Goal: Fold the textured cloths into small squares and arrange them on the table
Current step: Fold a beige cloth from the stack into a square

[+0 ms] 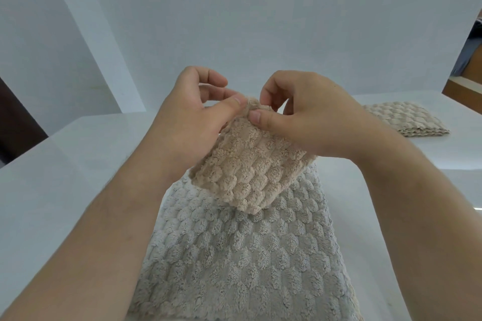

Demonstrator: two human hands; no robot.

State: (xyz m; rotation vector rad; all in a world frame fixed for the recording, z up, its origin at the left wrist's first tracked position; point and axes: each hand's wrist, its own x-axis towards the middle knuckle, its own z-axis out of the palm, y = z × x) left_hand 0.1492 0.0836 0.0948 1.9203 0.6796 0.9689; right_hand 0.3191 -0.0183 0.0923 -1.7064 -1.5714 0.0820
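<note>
L hand (193, 109) + R hand (294, 114) both up off the table (65, 190), pinching the same top corner of the beige cloth (250, 169). L: thumb + index clamp the corner from the left, other fingers curled loose above, holding nothing else. R: thumb tip pressed on the corner from the right, index curled behind it, rest of fingers bent, palm side over the cloth's upper right edge. Thumbs nearly touching each other at the corner.

Beige cloth is folded, small, roughly rectangular, hangs tilted from that corner, lower edge sloping down to the right. It's in the air, bottom corner hovering over the grey cloth (234, 263); can't tell if it touches it.

Grey cloth lies flat on the table right below the hands, spread out, same bumpy texture, runs toward the near edge of view between the forearms. A strip of beige shows along its right edge near bottom, prob another layer under, can't confirm.

Far right on the table: a folded stack (407, 118) of pale beige textured cloth, squared up, well apart from the hands.

White wall (260, 21) behind the table. Wooden furniture (461, 86) at far right edge.
</note>
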